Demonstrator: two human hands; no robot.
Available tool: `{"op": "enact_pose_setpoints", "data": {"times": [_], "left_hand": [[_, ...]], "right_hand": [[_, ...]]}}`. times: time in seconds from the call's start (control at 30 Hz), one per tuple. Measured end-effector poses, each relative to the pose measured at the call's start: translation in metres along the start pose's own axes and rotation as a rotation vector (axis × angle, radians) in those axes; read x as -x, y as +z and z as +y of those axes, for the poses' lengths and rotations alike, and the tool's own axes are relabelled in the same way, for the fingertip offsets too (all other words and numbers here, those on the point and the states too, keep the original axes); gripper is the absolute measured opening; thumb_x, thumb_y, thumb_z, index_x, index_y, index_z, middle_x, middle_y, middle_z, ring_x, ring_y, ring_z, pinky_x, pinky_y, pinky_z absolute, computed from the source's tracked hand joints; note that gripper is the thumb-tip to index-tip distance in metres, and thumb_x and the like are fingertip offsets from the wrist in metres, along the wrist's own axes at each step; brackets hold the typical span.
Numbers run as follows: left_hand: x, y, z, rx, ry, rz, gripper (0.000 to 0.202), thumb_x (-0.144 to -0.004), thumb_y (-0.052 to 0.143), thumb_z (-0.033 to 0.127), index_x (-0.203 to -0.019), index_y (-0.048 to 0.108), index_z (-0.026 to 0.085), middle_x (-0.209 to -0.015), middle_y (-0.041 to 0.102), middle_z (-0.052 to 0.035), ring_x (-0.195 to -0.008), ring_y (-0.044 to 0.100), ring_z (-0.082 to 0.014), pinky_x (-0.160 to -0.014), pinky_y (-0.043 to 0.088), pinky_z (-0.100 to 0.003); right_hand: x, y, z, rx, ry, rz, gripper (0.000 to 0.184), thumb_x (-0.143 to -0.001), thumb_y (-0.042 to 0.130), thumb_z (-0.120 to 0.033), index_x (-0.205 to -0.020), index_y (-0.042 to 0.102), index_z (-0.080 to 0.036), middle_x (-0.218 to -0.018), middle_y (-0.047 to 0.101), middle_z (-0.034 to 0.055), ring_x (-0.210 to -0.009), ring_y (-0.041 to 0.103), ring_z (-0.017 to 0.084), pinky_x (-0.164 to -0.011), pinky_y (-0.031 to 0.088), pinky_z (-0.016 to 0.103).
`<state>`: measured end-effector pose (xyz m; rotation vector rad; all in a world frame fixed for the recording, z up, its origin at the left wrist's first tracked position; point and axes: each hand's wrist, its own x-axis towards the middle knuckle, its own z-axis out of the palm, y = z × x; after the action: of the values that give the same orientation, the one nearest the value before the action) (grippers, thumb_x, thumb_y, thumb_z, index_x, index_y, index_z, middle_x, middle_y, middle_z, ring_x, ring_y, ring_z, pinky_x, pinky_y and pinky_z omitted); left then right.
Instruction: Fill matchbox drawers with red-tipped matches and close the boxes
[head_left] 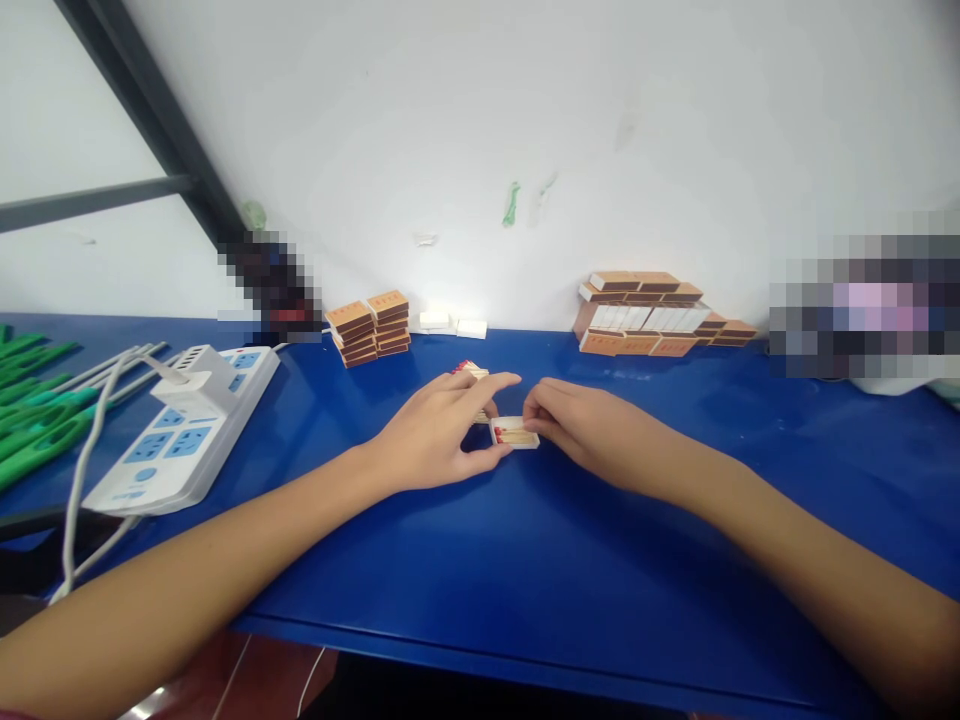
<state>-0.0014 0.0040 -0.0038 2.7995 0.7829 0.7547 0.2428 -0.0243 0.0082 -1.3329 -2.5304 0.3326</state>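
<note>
A small white matchbox tray lies on the blue table with a few red-tipped matches in it. My left hand holds the tray's left end, thumb at the near side and a finger at the far side, its index finger stretched out above. At the tray's right end, my right hand is closed in a pinch; its fingertips hide whatever is between them. Behind my left hand, partly covered by it, is a pile of loose matches with red heads.
Stacked matchboxes stand at the back left, and a larger stack at the back right. White trays lie between them by the wall. On the left are a white power strip with cables and green-handled tools.
</note>
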Motion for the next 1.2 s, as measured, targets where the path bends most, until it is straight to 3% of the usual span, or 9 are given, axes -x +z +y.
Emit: {"op": "enact_pose_setpoints", "data": {"times": [0.23, 0.37, 0.5, 0.6, 0.77, 1.0, 1.2], "left_hand": [[0.0, -0.001, 0.003, -0.006, 0.01, 0.015, 0.063, -0.093, 0.069, 0.036, -0.148, 0.04, 0.024, -0.105, 0.073, -0.0027, -0.112, 0.064, -0.0246, -0.106, 0.048, -0.045], [-0.003, -0.005, -0.003, -0.042, -0.005, 0.056, 0.066, -0.089, 0.073, 0.031, -0.147, 0.041, 0.024, -0.106, 0.074, -0.0017, -0.106, 0.064, -0.0237, -0.099, 0.051, -0.042], [-0.007, -0.012, -0.021, -0.098, -0.092, 0.204, 0.062, -0.087, 0.075, 0.031, -0.142, 0.047, 0.023, -0.105, 0.075, -0.0019, -0.104, 0.064, -0.0242, -0.096, 0.051, -0.041], [-0.01, -0.018, -0.032, -0.125, -0.158, 0.311, 0.058, -0.087, 0.074, 0.029, -0.139, 0.048, 0.022, -0.102, 0.075, -0.0015, -0.108, 0.064, -0.0252, -0.098, 0.05, -0.042], [-0.009, -0.023, -0.036, -0.139, -0.22, 0.362, 0.057, -0.086, 0.074, 0.024, -0.137, 0.049, 0.021, -0.103, 0.075, -0.0016, -0.108, 0.063, -0.0237, -0.096, 0.051, -0.039], [-0.009, -0.028, -0.041, -0.145, -0.271, 0.456, 0.051, -0.087, 0.073, 0.028, -0.133, 0.053, 0.022, -0.103, 0.073, -0.0023, -0.107, 0.065, -0.0233, -0.098, 0.05, -0.04], [-0.011, -0.031, -0.045, -0.153, -0.251, 0.454, 0.051, -0.087, 0.073, 0.027, -0.133, 0.051, 0.021, -0.102, 0.073, -0.0019, -0.106, 0.065, -0.0225, -0.097, 0.049, -0.038]], "right_hand": [[-0.002, -0.001, -0.003, -0.01, -0.068, 0.088, 0.014, -0.103, 0.049, -0.021, -0.095, 0.06, -0.02, -0.093, 0.062, 0.0034, -0.076, 0.057, 0.016, -0.067, 0.041, 0.028], [-0.006, 0.0, 0.005, 0.015, -0.023, 0.305, 0.009, -0.102, 0.055, -0.025, -0.096, 0.06, -0.021, -0.085, 0.06, 0.001, -0.071, 0.053, 0.014, -0.065, 0.038, 0.028], [-0.008, 0.002, 0.008, 0.029, 0.042, 0.473, 0.009, -0.1, 0.059, -0.028, -0.096, 0.062, -0.02, -0.08, 0.059, 0.0, -0.068, 0.052, 0.014, -0.064, 0.038, 0.028], [-0.01, 0.004, -0.002, 0.034, -0.053, 0.348, 0.01, -0.101, 0.057, -0.027, -0.099, 0.064, -0.02, -0.088, 0.061, 0.0023, -0.073, 0.055, 0.015, -0.068, 0.041, 0.029], [-0.03, 0.015, -0.039, -0.067, -0.152, 0.144, 0.012, -0.102, 0.055, -0.025, -0.1, 0.066, -0.02, -0.106, 0.065, 0.0063, -0.082, 0.06, 0.015, -0.074, 0.045, 0.029], [-0.073, 0.04, -0.084, 0.006, 0.067, 0.129, 0.022, -0.096, 0.064, -0.037, -0.086, 0.066, -0.018, -0.096, 0.072, 0.008, -0.086, 0.067, 0.023, -0.07, 0.047, 0.034], [-0.077, 0.043, -0.107, 0.084, 0.104, -0.003, 0.018, -0.101, 0.059, -0.029, -0.094, 0.068, -0.016, -0.104, 0.073, 0.0134, -0.089, 0.071, 0.025, -0.069, 0.048, 0.034]]}}
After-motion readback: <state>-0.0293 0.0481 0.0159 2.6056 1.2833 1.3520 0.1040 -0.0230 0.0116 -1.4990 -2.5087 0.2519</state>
